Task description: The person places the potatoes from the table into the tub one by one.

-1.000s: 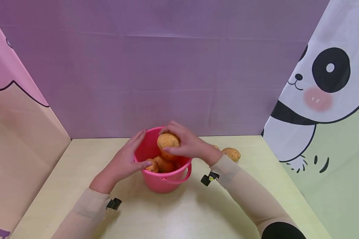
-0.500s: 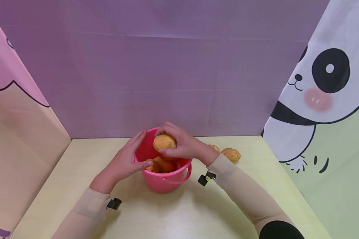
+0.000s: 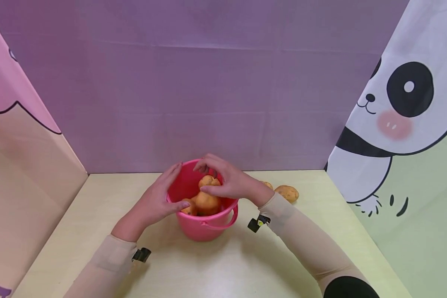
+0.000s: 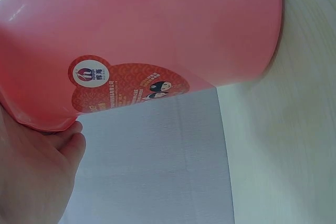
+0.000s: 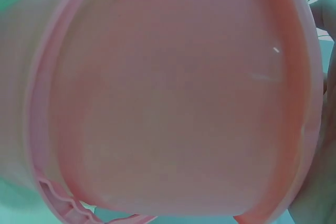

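Note:
A pink bucket point(image 3: 201, 230) stands upright at the middle of the table, with several potatoes point(image 3: 207, 205) inside. My left hand point(image 3: 154, 202) holds its left side, the thumb over the near rim and the fingers along the far left rim. In the left wrist view, fingertips of this hand point(image 4: 31, 166) touch the rim beside a red label point(image 4: 126, 90). Over the bucket's right rim, my right hand point(image 3: 229, 180) hovers with loosely bent fingers, just above an upper potato point(image 3: 208, 181); nothing shows in its grasp. Bucket wall point(image 5: 173, 93) fills most of the right wrist view.
Two more potatoes lie on the table right of the bucket: one in full view point(image 3: 287, 193), another point(image 3: 267, 184) partly behind my right wrist. The bucket's handle point(image 3: 223, 225) hangs at its front right. A purple cloth wall point(image 3: 208, 103) stands close behind.
My right hand carried a potato leftward over the bucket, then let it go. That potato now sits lower, among the others inside. The left hand has stayed in place.

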